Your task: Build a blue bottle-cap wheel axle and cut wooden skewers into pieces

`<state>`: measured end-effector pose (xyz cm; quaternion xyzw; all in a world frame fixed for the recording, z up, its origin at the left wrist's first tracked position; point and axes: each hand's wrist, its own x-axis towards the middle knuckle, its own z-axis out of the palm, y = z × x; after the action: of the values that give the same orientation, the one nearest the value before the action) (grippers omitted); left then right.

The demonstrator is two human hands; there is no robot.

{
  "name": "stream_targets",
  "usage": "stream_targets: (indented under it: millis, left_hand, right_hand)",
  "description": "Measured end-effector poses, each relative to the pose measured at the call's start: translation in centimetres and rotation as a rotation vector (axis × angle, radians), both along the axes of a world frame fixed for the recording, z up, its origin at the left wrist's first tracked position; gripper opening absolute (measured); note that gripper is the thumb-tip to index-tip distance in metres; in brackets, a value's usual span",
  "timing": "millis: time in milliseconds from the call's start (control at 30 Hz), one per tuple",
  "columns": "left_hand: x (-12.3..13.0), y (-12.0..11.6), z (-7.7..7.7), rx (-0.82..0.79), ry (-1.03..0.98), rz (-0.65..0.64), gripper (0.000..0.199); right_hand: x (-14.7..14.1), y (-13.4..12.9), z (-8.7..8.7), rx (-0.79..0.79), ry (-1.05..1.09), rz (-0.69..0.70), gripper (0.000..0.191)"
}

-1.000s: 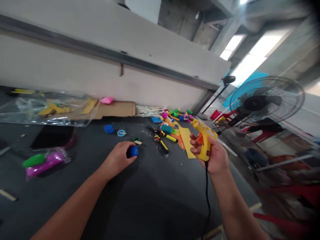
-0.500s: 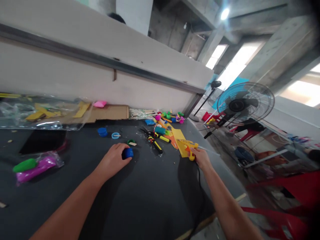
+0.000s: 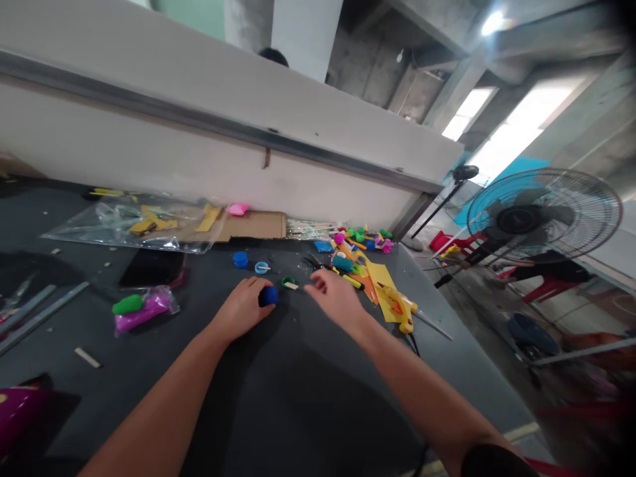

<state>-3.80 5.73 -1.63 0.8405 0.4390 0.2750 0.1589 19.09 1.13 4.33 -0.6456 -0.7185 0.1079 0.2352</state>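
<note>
While the left hand [image 3: 241,309] holds one blue cap [image 3: 268,296], the right hand [image 3: 334,298] hangs open.

Bare left hand [image 3: 242,309], bare right hand [image 3: 336,298], bare forearms [image 3: 163,404], black sleeve edge by the right arm [image 3: 491,462]

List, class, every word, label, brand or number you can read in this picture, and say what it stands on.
No text can be read. Any marks on the glue gun or the fan are too small or blurred to read.
</note>
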Motion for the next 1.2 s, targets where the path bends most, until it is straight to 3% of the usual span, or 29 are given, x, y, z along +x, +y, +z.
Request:
stream_targets:
  millis: [100,233,433,533,1200]
  left_hand:
    - [0.1,0.0,-0.2,-0.008,0.003,-0.003,0.031]
    - [0.1,0.0,0.0,-0.014,0.003,-0.034,0.031]
    - [0.1,0.2,0.1,-0.062,0.002,-0.019,0.032]
    - [0.2,0.3,0.1,-0.075,0.013,-0.012,0.033]
    - [0.3,0.3,-0.1,0.015,0.076,-0.019,0.035]
  right_hand:
    - [-3.3,2.6,-2.7,-0.093,0.070,-0.008,0.030]
    - [-4.2,4.5,-5.1,-0.295,0.430,-0.113,0.017]
    - [-2.5,4.7,-5.3,-0.350,1.003,-0.083,0.016]
    - [-2.2,4.4,-5.0,-0.408,1.190,-0.068,0.019]
    - [-4.1,3.8,-5.0,-0.453,1.175,-0.139,0.010]
